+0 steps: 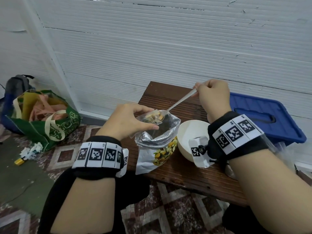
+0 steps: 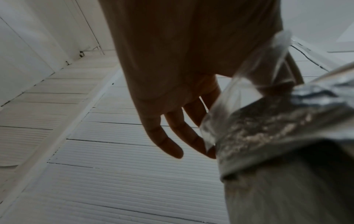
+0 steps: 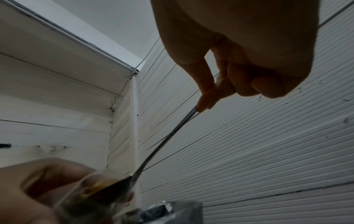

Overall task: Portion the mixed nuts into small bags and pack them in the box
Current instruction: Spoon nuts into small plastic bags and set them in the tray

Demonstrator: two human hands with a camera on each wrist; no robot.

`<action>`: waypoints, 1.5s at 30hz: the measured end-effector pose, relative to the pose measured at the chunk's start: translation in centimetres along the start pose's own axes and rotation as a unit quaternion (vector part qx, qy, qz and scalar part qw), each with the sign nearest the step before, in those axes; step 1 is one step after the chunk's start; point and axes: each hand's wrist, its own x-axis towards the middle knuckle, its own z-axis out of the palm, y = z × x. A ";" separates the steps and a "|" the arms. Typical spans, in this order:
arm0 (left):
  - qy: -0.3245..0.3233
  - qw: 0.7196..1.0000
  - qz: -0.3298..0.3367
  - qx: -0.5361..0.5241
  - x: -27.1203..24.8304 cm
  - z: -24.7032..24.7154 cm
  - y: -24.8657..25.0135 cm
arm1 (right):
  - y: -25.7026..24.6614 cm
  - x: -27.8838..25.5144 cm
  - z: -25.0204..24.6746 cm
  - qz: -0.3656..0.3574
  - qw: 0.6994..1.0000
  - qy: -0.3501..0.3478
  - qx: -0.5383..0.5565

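A silver foil pouch of mixed nuts (image 1: 157, 146) stands open on a brown slatted table (image 1: 185, 176). Just above its mouth my left hand (image 1: 130, 119) pinches a small clear bag (image 1: 148, 118) between thumb and fingers; the same small clear bag (image 2: 239, 106) shows in the left wrist view beside the fingers (image 2: 168, 142). My right hand (image 1: 211, 95) grips the handle of a metal spoon (image 1: 179, 103), whose bowl carries nuts at the small bag's mouth. In the right wrist view the spoon (image 3: 162, 141) runs down from my right hand (image 3: 216, 91) to the bag.
A white bowl (image 1: 190, 132) sits right of the pouch, partly behind my right wrist. A blue plastic box with its lid on (image 1: 263, 119) stands at the right. On the floor at left are a green tote bag (image 1: 43, 119), a grey backpack (image 1: 16, 85) and crumpled paper (image 1: 32, 150).
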 end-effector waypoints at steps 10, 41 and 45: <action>0.065 0.995 -0.001 -0.073 0.1 1.1 0.5 | -2.1 -2.5 0.3 -0.160 0.975 -0.056 0.143; 0.028 0.991 -0.008 -0.132 -0.6 0.4 0.1 | 6.2 -3.7 3.0 -0.295 0.925 -0.171 -0.165; 0.025 0.991 -0.006 -0.128 -0.8 0.3 -0.1 | 6.0 -3.5 3.0 -0.194 0.950 -0.220 -0.105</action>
